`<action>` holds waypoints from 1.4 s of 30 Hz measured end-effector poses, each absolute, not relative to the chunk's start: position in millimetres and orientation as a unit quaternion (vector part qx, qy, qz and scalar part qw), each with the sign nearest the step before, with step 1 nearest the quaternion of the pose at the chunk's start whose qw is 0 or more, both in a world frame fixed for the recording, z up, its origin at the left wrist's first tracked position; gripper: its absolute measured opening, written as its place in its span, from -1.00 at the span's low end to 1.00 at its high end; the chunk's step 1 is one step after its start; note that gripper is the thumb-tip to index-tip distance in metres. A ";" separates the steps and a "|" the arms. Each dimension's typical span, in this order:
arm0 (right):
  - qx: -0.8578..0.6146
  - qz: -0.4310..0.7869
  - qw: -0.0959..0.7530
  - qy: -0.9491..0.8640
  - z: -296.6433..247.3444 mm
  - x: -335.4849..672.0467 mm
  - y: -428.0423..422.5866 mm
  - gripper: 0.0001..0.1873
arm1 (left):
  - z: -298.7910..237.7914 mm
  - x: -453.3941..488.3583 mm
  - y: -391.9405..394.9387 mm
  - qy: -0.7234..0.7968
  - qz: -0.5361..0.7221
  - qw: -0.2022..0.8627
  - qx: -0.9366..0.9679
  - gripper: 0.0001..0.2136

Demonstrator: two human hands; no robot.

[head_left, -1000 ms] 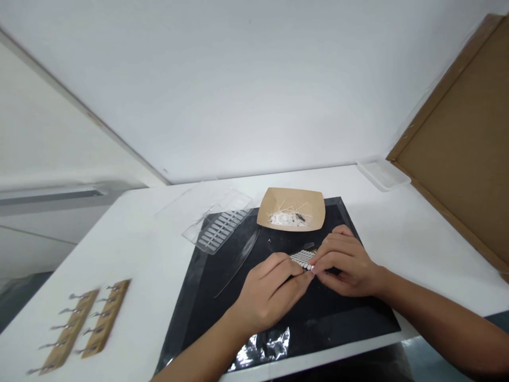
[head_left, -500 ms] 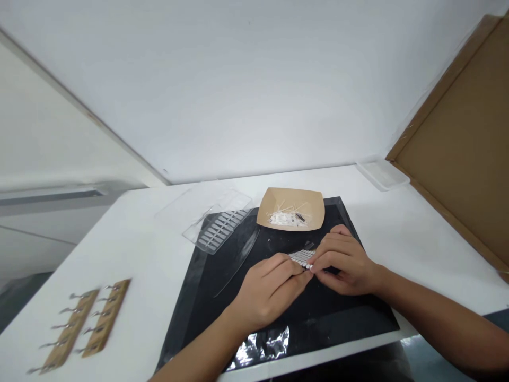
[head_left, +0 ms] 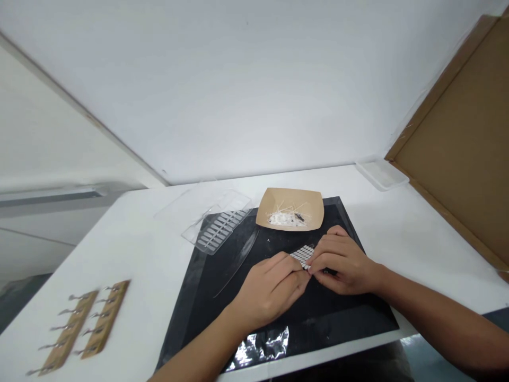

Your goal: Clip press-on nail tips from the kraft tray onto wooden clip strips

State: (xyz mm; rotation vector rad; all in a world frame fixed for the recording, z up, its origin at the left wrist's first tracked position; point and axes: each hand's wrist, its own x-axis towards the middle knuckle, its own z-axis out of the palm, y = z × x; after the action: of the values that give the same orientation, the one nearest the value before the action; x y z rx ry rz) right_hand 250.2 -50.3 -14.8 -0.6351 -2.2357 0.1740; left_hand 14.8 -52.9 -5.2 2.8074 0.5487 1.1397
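Note:
A small sheet of white oval dots [head_left: 302, 254] is held low over the black mat [head_left: 318, 331]. My left hand [head_left: 270, 289] grips its near left edge, fingers curled and pressed together. At the near right corner, my right hand [head_left: 342, 261] pinches with thumb and fingertips, and the two hands' fingertips meet there. Whether a single dot sits between them is too small to make out. Just beyond the hands, a brown paper tray [head_left: 294, 195] contains thin sticks and white scraps.
A clear plastic case [head_left: 218, 232] with rows of pale nail-shaped tips overlaps the mat's far left corner. Beside it lies a curved clear film [head_left: 240, 257]. Two wooden strips with metal clips [head_left: 107, 318] rest at left. A translucent tray [head_left: 382, 175] stands near the cardboard [head_left: 457, 143].
The dotted sheet has tilted slightly, so more of its face shows. My left fingers have curled in and drawn back a little; my right hand has barely shifted.

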 end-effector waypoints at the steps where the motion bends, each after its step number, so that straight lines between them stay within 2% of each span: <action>1: -0.251 0.069 0.391 -0.883 -15.2 250.4 -50.1 -0.81 | -5.5 14.6 -52.9 0.178 0.367 0.032 0.912 -0.91; 42: -0.247 0.088 0.308 -0.914 -18.1 251.3 -45.3 -0.89 | -9.3 16.5 -50.9 0.186 0.298 0.024 0.936 -0.91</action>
State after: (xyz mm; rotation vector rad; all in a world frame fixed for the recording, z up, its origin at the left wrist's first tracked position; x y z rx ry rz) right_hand 251.3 -45.3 -18.1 -0.6525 -2.4174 0.2325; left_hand 16.5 -50.9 -9.3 2.8965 0.5765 0.9228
